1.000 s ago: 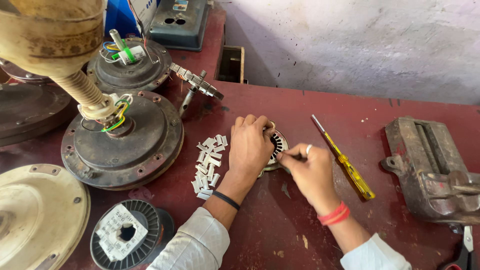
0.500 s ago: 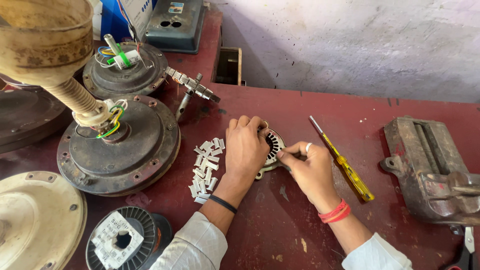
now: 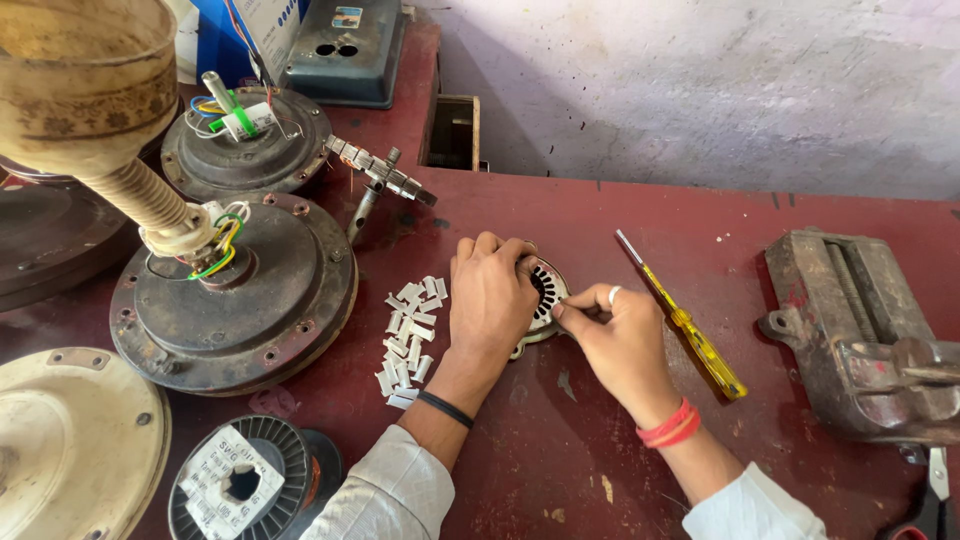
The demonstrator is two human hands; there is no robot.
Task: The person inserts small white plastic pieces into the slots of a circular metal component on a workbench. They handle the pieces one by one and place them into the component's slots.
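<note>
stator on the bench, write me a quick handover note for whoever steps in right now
Left hand: lies flat over the slotted round stator on the red bench, holding it down.
Right hand: fingertips pinched at the stator's near edge; what they pinch is too small to tell.
Nearby: pile of small white paper strips left of the left hand, yellow-handled screwdriver right of the right hand, untouched.
Done: cannot tell how many slots are filled; the hands hide most of them.
Left: many strips are still in the pile.

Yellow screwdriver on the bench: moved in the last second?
No. The yellow screwdriver lies at the same slant between the right hand and the vise; only the camera view shifted.
</note>
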